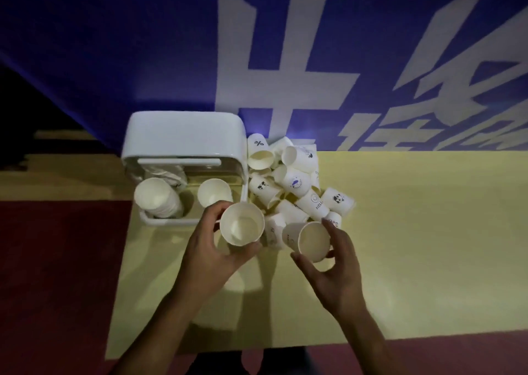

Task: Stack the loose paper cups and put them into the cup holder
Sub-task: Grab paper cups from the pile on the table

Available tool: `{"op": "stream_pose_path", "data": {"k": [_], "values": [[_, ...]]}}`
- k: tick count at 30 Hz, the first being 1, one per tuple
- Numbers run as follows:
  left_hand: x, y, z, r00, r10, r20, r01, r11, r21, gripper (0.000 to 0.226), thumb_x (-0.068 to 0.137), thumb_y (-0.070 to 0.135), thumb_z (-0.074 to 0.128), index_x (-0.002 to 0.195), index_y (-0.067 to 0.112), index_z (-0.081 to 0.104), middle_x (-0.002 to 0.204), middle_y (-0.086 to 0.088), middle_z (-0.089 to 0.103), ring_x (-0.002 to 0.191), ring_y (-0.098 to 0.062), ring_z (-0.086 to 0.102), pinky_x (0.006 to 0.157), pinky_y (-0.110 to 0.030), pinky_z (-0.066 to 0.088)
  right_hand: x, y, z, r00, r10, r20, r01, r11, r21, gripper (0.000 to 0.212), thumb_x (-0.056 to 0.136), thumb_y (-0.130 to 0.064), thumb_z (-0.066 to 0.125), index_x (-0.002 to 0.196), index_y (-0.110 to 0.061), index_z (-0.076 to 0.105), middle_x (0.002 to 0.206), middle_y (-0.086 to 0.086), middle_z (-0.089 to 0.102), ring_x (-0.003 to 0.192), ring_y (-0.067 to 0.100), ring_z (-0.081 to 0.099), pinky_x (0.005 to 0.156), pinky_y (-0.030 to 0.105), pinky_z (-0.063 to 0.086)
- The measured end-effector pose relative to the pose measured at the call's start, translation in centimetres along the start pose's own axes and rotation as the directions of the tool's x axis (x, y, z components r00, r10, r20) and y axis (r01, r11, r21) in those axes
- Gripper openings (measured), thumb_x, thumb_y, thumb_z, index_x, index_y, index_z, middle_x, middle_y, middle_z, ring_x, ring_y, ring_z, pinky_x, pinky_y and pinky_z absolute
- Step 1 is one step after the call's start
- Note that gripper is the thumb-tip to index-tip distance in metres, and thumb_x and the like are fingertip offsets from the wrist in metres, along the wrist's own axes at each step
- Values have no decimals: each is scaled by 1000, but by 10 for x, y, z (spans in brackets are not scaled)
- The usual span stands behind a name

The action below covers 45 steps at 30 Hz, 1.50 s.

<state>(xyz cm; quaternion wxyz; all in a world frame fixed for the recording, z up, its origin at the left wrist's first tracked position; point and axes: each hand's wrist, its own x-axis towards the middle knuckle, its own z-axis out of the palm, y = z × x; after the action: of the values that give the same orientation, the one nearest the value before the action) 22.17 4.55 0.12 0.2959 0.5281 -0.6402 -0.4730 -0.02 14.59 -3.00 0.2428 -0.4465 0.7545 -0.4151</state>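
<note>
- The step in hand looked like nesting. Each hand held one cup, and the two cups were close together but not touching, just in front of the holder (183, 146).
- The left hand (211, 249) had its fingers curled round an upright cup (242, 225), which was plain white inside and empty.
- The right hand (335, 263) gripped a second cup (310, 240) between thumb and fingers. It was tilted, with faint print on its side.
- Next, I judged, one cup had to be lined up base to mouth and slid into the other without crushing the thin rim, and then the pair carried to the holder.
- The holder, white with a rounded top, stood at the back left of the yellow worktop (400, 246). It held a stack (155, 199) and a further cup (214, 193); I could not tell whether that was one or several.
- The pile (291, 183) of loose cups lay tumbled just right of the holder, many on their sides and some with panda prints, so plenty remained to do.
</note>
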Motion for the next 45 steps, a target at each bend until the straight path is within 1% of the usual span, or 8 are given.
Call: {"op": "stream_pose_path", "data": {"k": [3,10,13,20,24,29,43,45], "values": [[6,-11,-40,999,29,-44,-29,1000,-2,79,67,54,88,134,36,52,130,22,60,121,-3,57,93,-15,47,8,-39,32,995,-92,34,92,996,6,86,74,-63,79,144,-22,51,132,-23,54,124,6,55,93,29,53],[4,-47,-93,995,33,-90,-33,999,1,79,71,45,91,138,32,51,137,13,60,124,-16,58,100,-42,52,39,-106,93,987,-151,51,146,985,87,72,74,-49,87,133,-22,56,128,-17,60,122,8,58,98,29,51],[1,-55,-104,993,30,-113,-32,999,-18,76,71,49,88,136,40,50,138,18,58,126,-15,57,99,-37,50,59,-118,118,980,-191,57,189,981,42,72,75,-47,88,135,-25,54,125,-26,56,120,4,56,98,29,50],[1,-60,-118,987,17,-160,-23,999,-38,76,68,55,81,135,38,51,133,25,57,123,-8,57,94,-22,45,77,-101,159,965,-152,212,188,969,-161,77,70,-57,85,135,-30,54,129,-10,61,119,12,52,95,38,51],[7,-59,-120,987,34,-156,-42,998,-48,73,71,53,82,135,35,51,132,23,58,122,-9,57,94,-12,43,77,-93,172,966,-145,213,175,976,-130,81,70,-60,82,137,-27,51,131,-9,61,118,12,53,96,37,50],[21,-53,-116,988,30,-151,-42,996,-78,77,72,52,82,139,28,51,135,15,59,126,-16,57,96,-21,47,71,-90,186,981,-127,148,131,991,-16,78,73,-54,86,133,-22,49,121,-11,62,111,15,61,89,44,53],[63,-32,-87,993,73,-94,-76,997,-22,80,72,32,93,138,31,49,133,16,59,124,-12,58,99,-38,54,61,-78,178,986,-26,166,10,995,97,65,80,-46,83,136,-36,52,132,-21,62,123,4,59,100,36,52],[69,-33,-78,994,88,-64,-88,996,5,79,72,34,92,138,29,49,132,13,61,124,-13,59,98,-42,54,57,-77,170,987,-4,158,-16,992,121,61,81,-37,84,134,-39,53,131,-28,61,123,-3,58,99,24,50]]}}
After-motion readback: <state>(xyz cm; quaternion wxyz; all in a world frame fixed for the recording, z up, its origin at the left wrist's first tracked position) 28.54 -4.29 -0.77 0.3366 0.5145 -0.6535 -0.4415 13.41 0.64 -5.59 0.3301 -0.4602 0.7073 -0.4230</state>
